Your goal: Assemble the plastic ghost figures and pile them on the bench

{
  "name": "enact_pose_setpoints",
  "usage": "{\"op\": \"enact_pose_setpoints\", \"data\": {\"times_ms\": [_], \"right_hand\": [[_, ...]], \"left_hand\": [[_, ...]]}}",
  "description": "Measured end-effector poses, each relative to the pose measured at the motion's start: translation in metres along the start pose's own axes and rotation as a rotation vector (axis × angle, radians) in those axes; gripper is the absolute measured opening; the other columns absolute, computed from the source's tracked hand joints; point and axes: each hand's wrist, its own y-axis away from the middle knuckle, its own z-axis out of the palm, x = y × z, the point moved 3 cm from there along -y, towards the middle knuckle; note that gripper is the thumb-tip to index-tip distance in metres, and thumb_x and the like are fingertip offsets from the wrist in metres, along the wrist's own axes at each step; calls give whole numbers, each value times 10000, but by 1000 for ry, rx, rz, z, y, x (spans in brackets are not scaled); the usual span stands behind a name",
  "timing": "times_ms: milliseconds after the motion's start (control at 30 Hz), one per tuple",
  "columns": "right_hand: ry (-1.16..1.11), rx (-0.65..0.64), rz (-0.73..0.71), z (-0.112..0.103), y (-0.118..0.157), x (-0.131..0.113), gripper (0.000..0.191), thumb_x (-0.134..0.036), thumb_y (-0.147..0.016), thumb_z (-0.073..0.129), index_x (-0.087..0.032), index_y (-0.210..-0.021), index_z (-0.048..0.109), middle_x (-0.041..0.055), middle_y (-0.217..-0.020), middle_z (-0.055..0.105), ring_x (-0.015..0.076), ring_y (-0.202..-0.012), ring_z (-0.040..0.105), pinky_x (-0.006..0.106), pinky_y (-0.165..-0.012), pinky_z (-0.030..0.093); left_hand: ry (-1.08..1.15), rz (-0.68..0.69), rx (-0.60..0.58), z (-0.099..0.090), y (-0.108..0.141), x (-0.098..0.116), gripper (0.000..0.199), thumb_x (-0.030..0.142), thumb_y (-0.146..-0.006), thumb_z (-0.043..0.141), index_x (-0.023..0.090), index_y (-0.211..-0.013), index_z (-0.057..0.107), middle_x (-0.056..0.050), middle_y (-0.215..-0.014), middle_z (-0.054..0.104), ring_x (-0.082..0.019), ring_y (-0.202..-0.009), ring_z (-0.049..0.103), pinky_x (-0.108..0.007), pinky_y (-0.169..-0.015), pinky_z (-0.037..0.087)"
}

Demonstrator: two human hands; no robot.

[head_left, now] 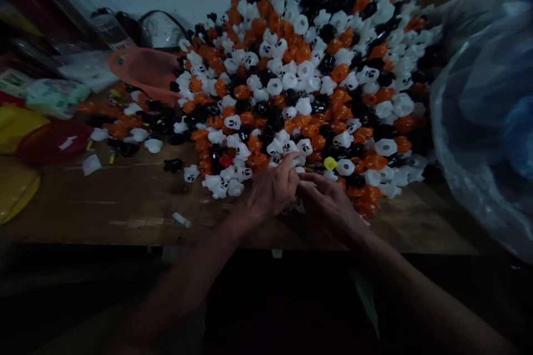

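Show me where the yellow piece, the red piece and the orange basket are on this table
yellow piece (330,163), head view, on its rounded top, just above the right hand.
red piece (225,160), head view, on its middle, at the pile's front edge.
orange basket (145,69), head view, on its bare side wall, left of the pile.

I can read no words, numbers or brand names anywhere in this dim view. The only markings I can make out are printed ghost faces, two dark eyes and a mouth, on the small white toy pieces (232,121) in the heap. A boxed item (14,81) at the far left carries some print, and a white scrap (91,164) lies on the table (137,205), but both are too blurred to read.
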Motion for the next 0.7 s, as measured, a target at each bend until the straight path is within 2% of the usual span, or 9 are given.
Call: {"op": "enact_pose_setpoints", "data": {"times_ms": [67,133,200,300,367,467,567,700], "right_hand": [[399,96,-249,-7,4,-6,328,-373,-873,529,-159,-1120,553,55,-824,642,138,-645,582,244,-564,448],[729,115,-457,-9,10,-8,337,-314,-881,523,-160,-1180,524,97,-1002,641,191,-814,621,295,-684,481],[868,80,-594,-9,14,-6,324,-250,-888,517,-167,-1201,498,104,-1059,628,197,-847,629,299,-709,491],[878,102,-754,-8,16,-3,262,-177,-907,474,-173,-1168,496,85,-990,635,174,-835,631,270,-708,499],[860,130,-771,-7,14,-2,263,-172,-907,470,-176,-1169,491,79,-970,632,162,-813,629,258,-698,501],[819,113,-720,-8,13,-4,251,-173,-908,461,-178,-1158,489,79,-962,626,161,-802,626,260,-695,498],[827,73,-698,-12,14,-8,204,-183,-919,444,-175,-1115,501,78,-923,624,163,-788,619,265,-689,490],[1005,37,-699,-13,15,-11,227,-228,-941,421,-168,-1144,505,87,-946,628,173,-825,615,271,-701,478]], "left_hand": [[87,-82,-53,0,-5,-8,337,255,-878,388,216,-1126,612,-9,-650,585,-170,-598,515,-245,-594,335],[159,-138,-81,-1,-8,-15,300,284,-876,396,215,-1016,652,-7,-646,576,-169,-611,516,-238,-581,337],[196,-168,-92,-3,-9,-17,282,306,-870,415,215,-973,662,-5,-649,569,-162,-606,504,-233,-573,336],[295,-213,-134,-2,-10,-17,273,327,-873,415,214,-927,656,-7,-692,584,-149,-605,507,-221,-558,338],[388,-263,-147,0,-11,-17,278,349,-869,417,199,-863,650,-8,-661,574,-141,-554,489,-219,-516,322],[445,-293,-168,1,-12,-16,306,374,-866,417,178,-757,626,-1,-583,528,-130,-484,438,-223,-468,292],[326,-249,-170,-4,-11,-14,349,376,-884,386,173,-690,593,3,-580,511,-128,-513,450,-223,-481,298],[114,-175,-158,-12,-10,-11,371,355,-903,351,173,-670,574,9,-567,503,-137,-572,480,-234,-527,302]]}}
